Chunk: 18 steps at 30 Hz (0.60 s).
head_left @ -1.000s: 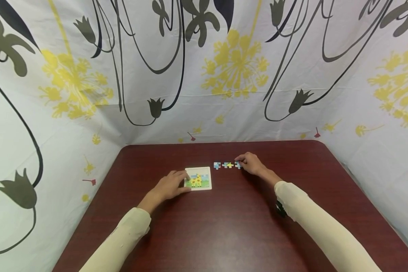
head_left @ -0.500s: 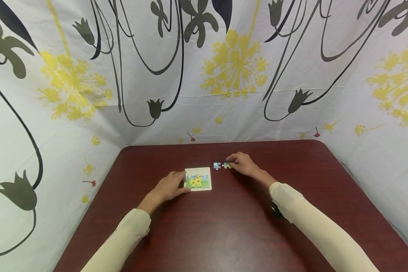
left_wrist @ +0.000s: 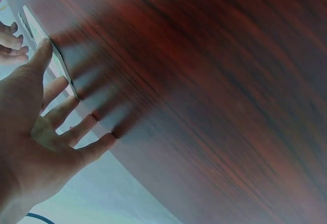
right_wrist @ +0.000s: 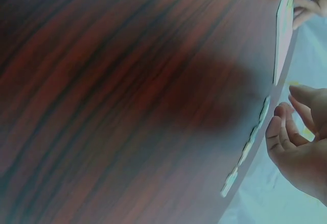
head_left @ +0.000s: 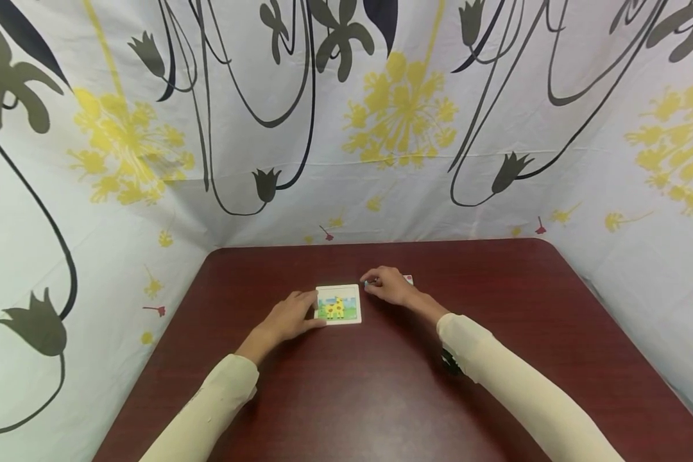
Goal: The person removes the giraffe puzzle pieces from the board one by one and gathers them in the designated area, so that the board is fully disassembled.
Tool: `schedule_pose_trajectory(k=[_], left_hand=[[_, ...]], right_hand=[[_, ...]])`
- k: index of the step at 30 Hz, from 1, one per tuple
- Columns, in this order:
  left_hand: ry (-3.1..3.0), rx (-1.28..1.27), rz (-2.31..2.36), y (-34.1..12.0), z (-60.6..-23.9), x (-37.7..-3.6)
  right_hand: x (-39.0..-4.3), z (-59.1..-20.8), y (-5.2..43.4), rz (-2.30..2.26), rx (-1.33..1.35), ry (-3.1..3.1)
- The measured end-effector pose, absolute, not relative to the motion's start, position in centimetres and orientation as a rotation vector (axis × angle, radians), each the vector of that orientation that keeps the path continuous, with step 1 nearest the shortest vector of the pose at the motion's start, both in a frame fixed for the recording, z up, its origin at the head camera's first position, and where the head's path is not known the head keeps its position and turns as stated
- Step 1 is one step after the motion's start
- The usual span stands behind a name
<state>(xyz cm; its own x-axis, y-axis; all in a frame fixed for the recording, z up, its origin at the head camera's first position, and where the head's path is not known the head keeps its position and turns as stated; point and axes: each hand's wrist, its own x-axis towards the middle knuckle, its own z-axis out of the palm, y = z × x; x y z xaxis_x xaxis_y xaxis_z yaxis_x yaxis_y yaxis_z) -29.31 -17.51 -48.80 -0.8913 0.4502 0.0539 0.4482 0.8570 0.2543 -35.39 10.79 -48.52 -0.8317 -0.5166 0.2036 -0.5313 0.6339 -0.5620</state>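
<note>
A small puzzle board (head_left: 339, 321) with a pale rim and a yellow giraffe picture lies on the table. My left hand (head_left: 283, 322) rests at its left side, fingers spread, thumb at the near corner. In the left wrist view the thumb (left_wrist: 42, 55) overlaps the board's edge. Just right of the board, my right hand (head_left: 389, 287) is over a row of jigsaw pieces, its fingers loosely bent. From the right wrist, the jigsaw pieces (right_wrist: 247, 147) lie flat in a line below the fingers. The head view shows one piece (head_left: 408, 279) beyond the knuckles; the hand hides most others.
The dark red-brown table (head_left: 346, 391) has rounded far corners. Behind it and at both sides hangs a white cloth (head_left: 317, 147) printed with grey tulips and yellow flowers. Something dark (head_left: 450, 361) shows under the right wrist.
My right hand has moved left along the jigsaw pieces, from the right end of the row to the end next to the board. The left hand and the board have stayed in place.
</note>
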Motion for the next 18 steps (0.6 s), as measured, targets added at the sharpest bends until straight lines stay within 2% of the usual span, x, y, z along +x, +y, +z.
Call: schedule_pose_trajectory(k=[18], left_hand=[[3.014, 0.782, 0.435, -17.6, -48.7, -29.1]], right_hand=[[-34.2, -48.6, 5.8, 1.049, 1.035, -2.844]])
